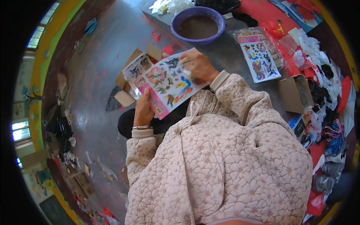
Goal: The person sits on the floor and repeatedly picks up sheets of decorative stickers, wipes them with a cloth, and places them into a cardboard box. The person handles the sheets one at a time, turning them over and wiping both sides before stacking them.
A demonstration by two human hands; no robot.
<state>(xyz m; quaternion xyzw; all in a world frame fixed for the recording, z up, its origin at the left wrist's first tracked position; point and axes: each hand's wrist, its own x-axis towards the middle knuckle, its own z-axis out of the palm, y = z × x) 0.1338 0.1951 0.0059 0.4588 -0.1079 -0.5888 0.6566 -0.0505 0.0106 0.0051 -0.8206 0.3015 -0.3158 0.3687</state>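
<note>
One sticker sheet [168,83]: left hand [143,109] gripping left edge, right hand [199,66] opposite, hold unclear.

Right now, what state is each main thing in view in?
Printed sheet: held up, colourful side showing.
Left hand: gripping the sheet's left edge.
Right hand: fingers curled at the sheet's upper right; grip unclear.
Purple basin: upright, holding something brown.
Left cardboard box: flaps open.
Right cardboard box: open.
Sheets at right: lying stacked.
</note>
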